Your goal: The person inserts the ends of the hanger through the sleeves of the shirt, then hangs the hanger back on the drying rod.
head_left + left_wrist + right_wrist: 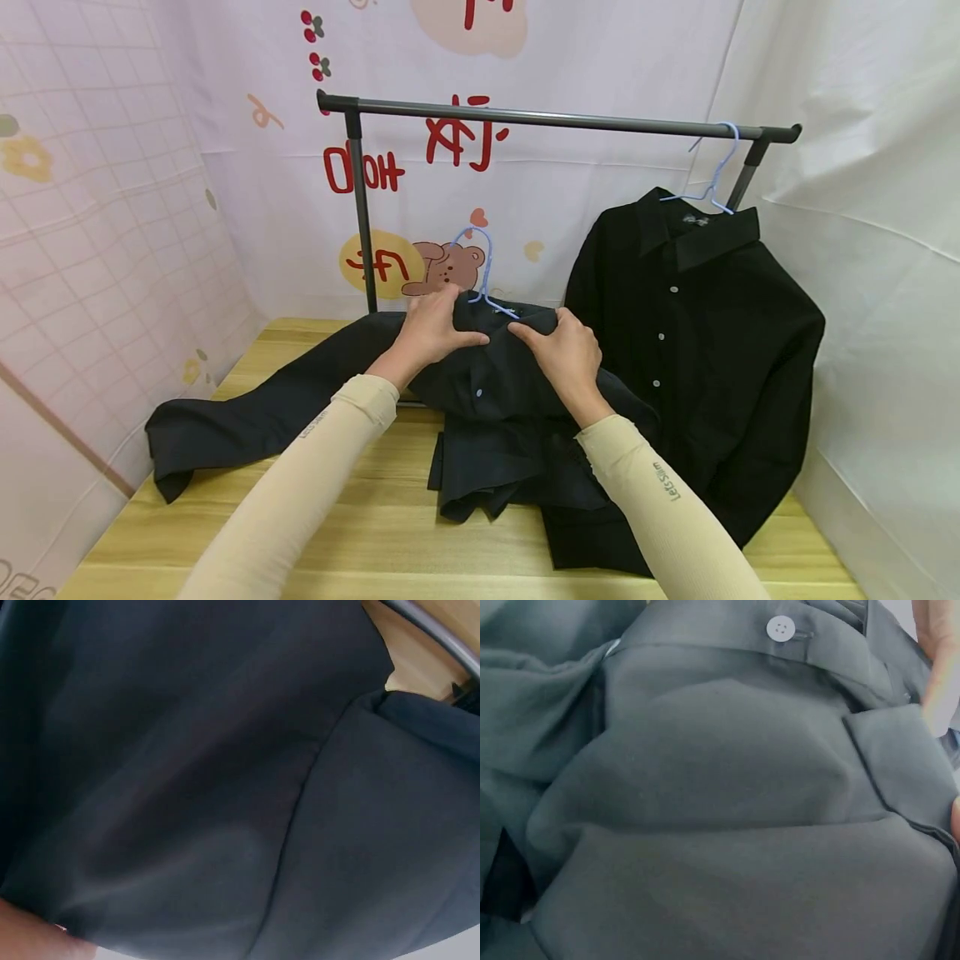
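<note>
A dark button-up shirt (pixel 495 375) lies partly bunched over the table in the head view, one sleeve stretched out to the left. A light-blue hanger (pixel 487 265) sits in its neck, the hook standing up above the collar. My left hand (pixel 431 329) pinches the left side of the collar between thumb and fingers. On the right side of the collar, my right hand (pixel 567 352) holds it in the same way. Dark cloth fills the left wrist view. A white button (pixel 781 628) shows on the shirt in the right wrist view.
A dark metal rack (pixel 525 117) stands behind the shirt. From its right end hangs a black shirt (pixel 712 333) on another light-blue hanger (pixel 720 171), its lower part reaching the wooden table (pixel 390 533). A printed white curtain (pixel 600 50) closes off the back.
</note>
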Motion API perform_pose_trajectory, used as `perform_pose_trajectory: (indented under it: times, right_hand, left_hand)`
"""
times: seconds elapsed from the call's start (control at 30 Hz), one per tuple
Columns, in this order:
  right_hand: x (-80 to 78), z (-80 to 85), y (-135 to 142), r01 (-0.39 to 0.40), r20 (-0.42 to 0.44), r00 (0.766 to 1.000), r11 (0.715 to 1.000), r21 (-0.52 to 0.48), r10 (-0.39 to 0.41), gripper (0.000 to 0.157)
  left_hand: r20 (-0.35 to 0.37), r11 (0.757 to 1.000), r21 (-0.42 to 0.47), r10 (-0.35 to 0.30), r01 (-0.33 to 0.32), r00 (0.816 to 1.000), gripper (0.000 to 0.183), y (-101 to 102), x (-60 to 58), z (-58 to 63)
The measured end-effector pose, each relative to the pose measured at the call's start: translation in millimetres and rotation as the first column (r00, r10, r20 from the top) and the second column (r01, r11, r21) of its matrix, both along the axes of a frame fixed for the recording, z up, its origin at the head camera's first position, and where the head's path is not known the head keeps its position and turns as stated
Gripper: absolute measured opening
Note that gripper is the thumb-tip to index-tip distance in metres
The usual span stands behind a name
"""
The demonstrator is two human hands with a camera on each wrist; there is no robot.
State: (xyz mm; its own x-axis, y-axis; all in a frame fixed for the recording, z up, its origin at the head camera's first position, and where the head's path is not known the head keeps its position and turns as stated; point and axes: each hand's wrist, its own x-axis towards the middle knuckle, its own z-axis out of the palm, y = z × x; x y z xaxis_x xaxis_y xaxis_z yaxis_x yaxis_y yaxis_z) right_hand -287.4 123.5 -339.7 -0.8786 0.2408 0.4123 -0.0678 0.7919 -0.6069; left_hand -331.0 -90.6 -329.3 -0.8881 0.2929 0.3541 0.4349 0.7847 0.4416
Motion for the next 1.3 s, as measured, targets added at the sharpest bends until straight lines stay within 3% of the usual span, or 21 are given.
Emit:
perform_pose_trajectory:
  times: [0.13, 0.27, 0.43, 0.6, 0.8, 0.93, 1.03, 1.1, 1.2, 1.3]
  right_hand:
    - [3.7, 3.1, 3, -0.079, 0.076, 0.994, 0.997, 0.011, 0.078, 0.067]
    - [5.2, 2.9, 20, -0.230, 0.143, 0.963, 0.973, 0.000, 0.228, 0.069]
    - [5.4, -8.9, 49, -0.411, 0.152, 0.896, 0.909, -0.068, 0.417, 0.042]
    - [6.7, -24.7, 64, -0.502, 0.113, 0.850, 0.857, -0.118, 0.514, 0.023]
    - [6.5, -32.8, 63, -0.499, 0.001, 0.865, 0.860, -0.110, 0.502, 0.025]
    - [5.7, -30.7, 61, -0.470, -0.035, 0.883, 0.875, -0.117, 0.469, 0.025]
    - [5.4, -29.7, 60, -0.446, -0.031, 0.895, 0.886, -0.127, 0.445, 0.025]
    - [5.6, -30.4, 61, -0.439, -0.025, 0.898, 0.888, -0.135, 0.440, 0.026]
    - [6.8, -32.1, 64, -0.442, -0.026, 0.896, 0.884, -0.152, 0.443, 0.028]
    - [8.4, -33.3, 67, -0.447, -0.034, 0.893, 0.876, -0.181, 0.449, 0.029]
  left_hand:
    - [0.029, 0.999, 0.023, 0.034, -0.035, 0.999, 0.077, -3, -3.1, -2.5]
    - [0.101, 0.991, 0.110, 0.068, -0.079, 0.993, 0.082, -14, -9.3, -4.1]
    - [0.168, 0.974, 0.192, 0.089, -0.122, 0.982, 0.089, -26, -13.8, -3.9]
    - [0.193, 0.967, 0.232, 0.062, -0.107, 0.979, 0.090, -29, -12.7, -1.6]
    - [0.124, 0.967, 0.249, 0.018, -0.049, 0.992, 0.083, -29, -11.2, -1.3]
    - [-0.017, 0.972, 0.234, 0.025, -0.020, 1.000, 0.080, -29, -7.6, -7.7]
    - [-0.155, 0.971, 0.237, 0.021, 0.017, 0.988, 0.064, -26, 1.8, -17.5]
    - [-0.207, 0.970, 0.233, -0.025, 0.074, 0.978, 0.051, -24, 12.5, -25.7]
    - [-0.193, 0.961, 0.219, -0.125, 0.166, 0.973, 0.044, -21, 30.0, -41.8]
    - [-0.119, 0.952, 0.241, -0.162, 0.187, 0.980, 0.039, -19, 42.6, -61.2]
